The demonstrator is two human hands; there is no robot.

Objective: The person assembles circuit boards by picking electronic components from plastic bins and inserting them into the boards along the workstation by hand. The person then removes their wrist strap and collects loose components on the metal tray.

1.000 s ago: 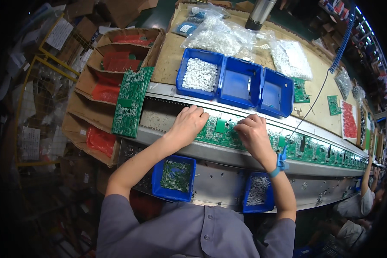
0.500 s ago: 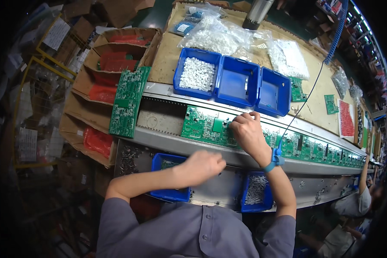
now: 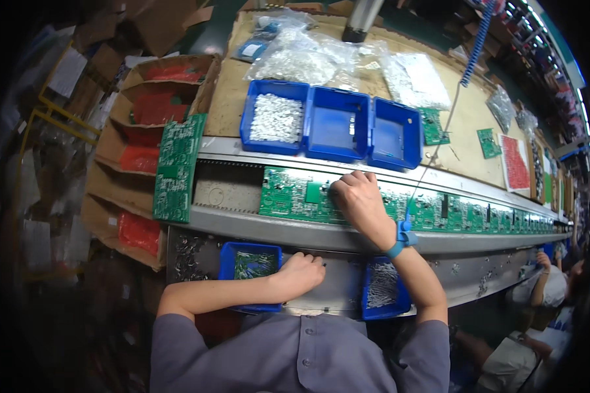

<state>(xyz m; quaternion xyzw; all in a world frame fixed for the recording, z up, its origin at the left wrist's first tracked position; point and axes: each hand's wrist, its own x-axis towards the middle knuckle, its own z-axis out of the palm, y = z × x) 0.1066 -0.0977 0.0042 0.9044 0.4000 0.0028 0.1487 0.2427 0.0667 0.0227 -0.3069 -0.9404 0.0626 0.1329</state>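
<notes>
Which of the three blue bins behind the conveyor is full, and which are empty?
The left bin is full, heaped with small white parts. The middle bin and right bin look nearly empty, showing mostly bare blue floor.

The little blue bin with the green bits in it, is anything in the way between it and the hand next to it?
No, nothing visible is. The left hand rests on the grey shelf just right of the small blue bin, with only bare shelf between them. The right hand is farther up, on the green circuit board.
</notes>
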